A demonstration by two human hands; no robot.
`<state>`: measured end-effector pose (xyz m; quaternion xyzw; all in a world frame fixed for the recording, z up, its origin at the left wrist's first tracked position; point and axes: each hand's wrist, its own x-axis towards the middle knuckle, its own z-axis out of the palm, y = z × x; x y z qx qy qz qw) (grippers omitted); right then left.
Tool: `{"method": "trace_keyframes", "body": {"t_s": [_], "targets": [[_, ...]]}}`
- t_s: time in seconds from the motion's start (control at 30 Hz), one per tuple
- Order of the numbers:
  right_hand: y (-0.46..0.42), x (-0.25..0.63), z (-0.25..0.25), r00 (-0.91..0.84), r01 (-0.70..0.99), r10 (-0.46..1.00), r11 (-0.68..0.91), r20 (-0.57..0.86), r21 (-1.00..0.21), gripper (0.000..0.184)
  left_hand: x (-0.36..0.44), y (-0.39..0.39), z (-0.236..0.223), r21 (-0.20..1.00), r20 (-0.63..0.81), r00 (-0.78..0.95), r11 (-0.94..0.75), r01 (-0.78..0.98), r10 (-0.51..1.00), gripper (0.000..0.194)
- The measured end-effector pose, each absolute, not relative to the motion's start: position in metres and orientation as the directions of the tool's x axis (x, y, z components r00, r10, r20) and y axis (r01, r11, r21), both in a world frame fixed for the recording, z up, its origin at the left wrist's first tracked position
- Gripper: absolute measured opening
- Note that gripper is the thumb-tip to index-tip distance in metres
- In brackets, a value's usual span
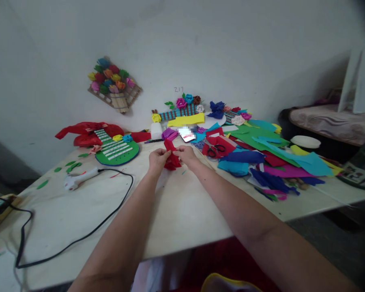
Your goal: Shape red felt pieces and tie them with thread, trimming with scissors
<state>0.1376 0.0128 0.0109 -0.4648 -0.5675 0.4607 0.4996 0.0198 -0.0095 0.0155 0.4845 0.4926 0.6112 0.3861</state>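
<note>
Between my two hands is a piece of red crepe paper, folded or gathered and held above the table. My left hand pinches its left side, fingers closed on it. From the right, my right hand grips the same paper with thumb and fingertips. The fingertips of both hands nearly meet at the paper's middle. Just beyond them lies a phone with a lit, partly blurred screen. Black-handled scissors rest on red paper to the right of my right hand.
A hot glue gun lies at left, its black cord looping across the table. Behind it sits a green decorated board. Coloured paper sheets pile up on the right. Paper-flower crafts stand along the wall, and a dark container is at far right.
</note>
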Motion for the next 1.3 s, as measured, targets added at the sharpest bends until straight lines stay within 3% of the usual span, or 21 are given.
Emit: {"method": "trace_keyframes", "body": {"t_s": [0.17,0.43,0.63,0.97,1.17,1.23,1.3], "targets": [[0.022,0.140,0.002,-0.012,0.311,0.943,0.320,0.333,-0.895,0.013,0.020,-0.011,0.015,0.983,0.183,-0.205,-0.185,0.009,0.962,0.023],[0.002,0.140,0.012,-0.035,0.644,0.846,0.426,0.532,-0.635,0.015,0.021,-0.014,0.018,0.990,0.119,-0.180,-0.130,-0.047,0.976,0.020],[-0.003,0.140,0.009,-0.142,0.708,0.709,0.561,0.691,-0.430,0.020,0.021,-0.015,0.016,0.981,0.116,-0.167,-0.140,-0.138,0.979,0.019],[-0.001,0.142,0.009,-0.324,0.744,0.657,0.622,0.681,-0.246,0.027,0.020,-0.016,0.022,0.969,0.128,-0.158,-0.157,-0.191,0.979,0.023],[-0.006,0.142,0.011,-0.411,0.672,0.586,0.712,0.698,-0.202,0.033,0.017,-0.012,0.019,0.971,0.133,-0.237,-0.174,-0.162,0.962,0.016],[-0.005,0.141,0.012,-0.374,0.634,0.593,0.725,0.714,-0.269,0.033,0.016,-0.012,0.019,0.969,0.139,-0.244,-0.182,-0.165,0.960,0.014],[-0.002,0.142,0.013,-0.251,0.605,0.655,0.681,0.713,-0.412,0.030,0.017,-0.014,0.020,0.969,0.150,-0.220,-0.188,-0.160,0.964,0.014]]}}
